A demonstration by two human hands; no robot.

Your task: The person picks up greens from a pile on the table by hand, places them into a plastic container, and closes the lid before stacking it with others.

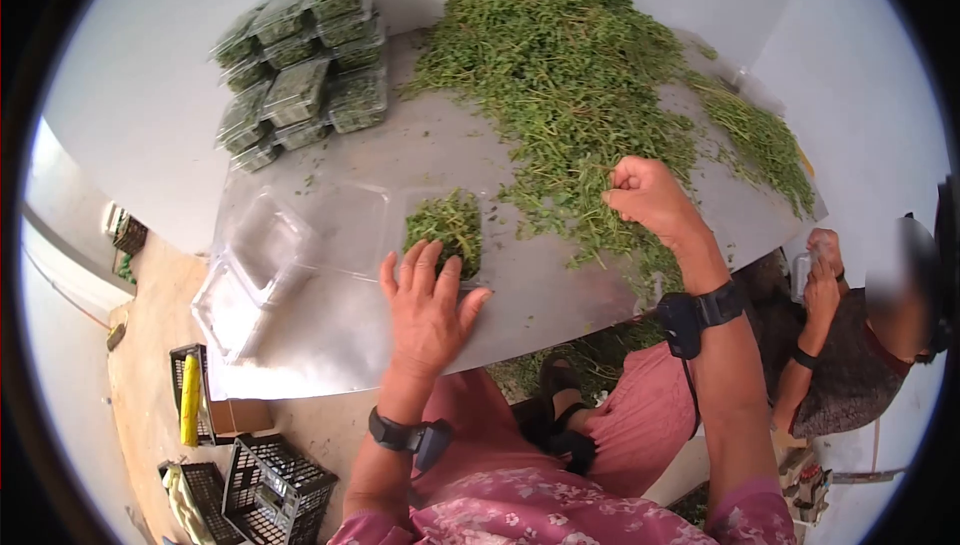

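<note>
My left hand (pixel 430 310) lies with its fingers spread over the near edge of a clear plastic clamshell box (pixel 350 230). Leafy greens (pixel 445 225) fill the box's right half, while its lid lies folded open to the left. At the front of a big heap of leafy greens (pixel 565 75), my right hand (pixel 655 200) is closed in a pinch on some sprigs. The sprigs are mostly hidden by its fingers.
Filled clamshell boxes (pixel 300 90) stand stacked at the back left. Empty clear boxes (pixel 250 265) sit at the metal table's (pixel 330 350) left edge. Black crates (pixel 275 490) rest on the floor. Another person's hands (pixel 822 270) hold something clear at the right.
</note>
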